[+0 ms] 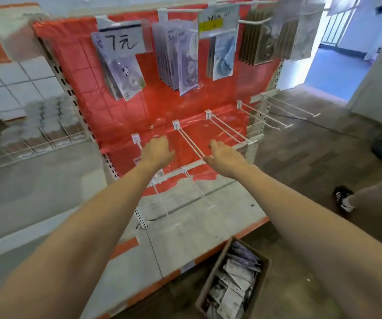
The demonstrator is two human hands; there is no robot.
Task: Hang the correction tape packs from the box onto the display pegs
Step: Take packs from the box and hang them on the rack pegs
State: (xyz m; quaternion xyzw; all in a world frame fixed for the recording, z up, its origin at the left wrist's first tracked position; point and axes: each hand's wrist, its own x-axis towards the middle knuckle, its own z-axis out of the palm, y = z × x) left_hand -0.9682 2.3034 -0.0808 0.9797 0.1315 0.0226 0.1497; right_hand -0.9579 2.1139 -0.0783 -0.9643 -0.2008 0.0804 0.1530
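Both my arms reach out to the red display panel [121, 116]. My left hand [156, 150] has its fingers curled at the leftmost peg of the middle row, hiding most of that peg; I see no pack in it. My right hand [223, 155] lies with relaxed fingers beside a bare white peg [189, 142], holding nothing. Correction tape packs [178, 58] hang on the top row of pegs, one bunch under a "7元" price card [122, 41]. A cardboard box [233, 284] with several loose packs stands on the floor at the lower right.
More bare white pegs [266, 116] stick out to the right, and two lower ones [199, 192] jut over the grey base shelf [185, 238]. A wire basket [35, 139] hangs at the left. A person's foot in a black shoe [343, 196] stands at the right.
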